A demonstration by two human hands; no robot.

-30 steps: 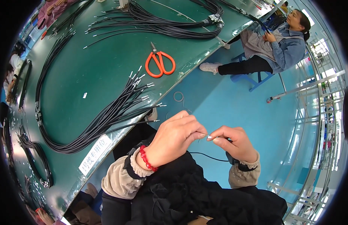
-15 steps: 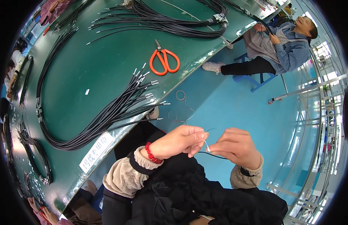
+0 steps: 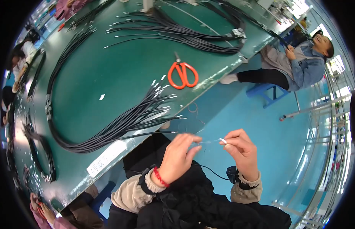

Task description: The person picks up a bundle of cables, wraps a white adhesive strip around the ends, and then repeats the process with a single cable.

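Observation:
My right hand (image 3: 243,149) pinches a small white tube-like piece (image 3: 223,141) between thumb and fingertips, above the floor. My left hand (image 3: 179,154), with a red bracelet at the wrist, faces it from the left. Its fingertips are smeared by motion, so whether they grip anything is unclear. A faint, thin strand (image 3: 211,141) shows between the hands. Below them a black cable (image 3: 211,170) curves from beside my left hand toward my right cuff. On the table, a bundle of black cables with white tips (image 3: 105,131) lies just left of my left hand.
The green table (image 3: 135,72) runs diagonally at the left, its edge beside my left arm. Orange-handled scissors (image 3: 183,75) lie near that edge, with another cable bundle (image 3: 196,36) beyond. A seated person (image 3: 299,63) is at the upper right, near metal racks (image 3: 319,110).
My hands have moved apart. My left hand went left and its fingers opened somewhat; my right hand turned fingertips up, and the white piece now shows at them. The view has shifted slightly.

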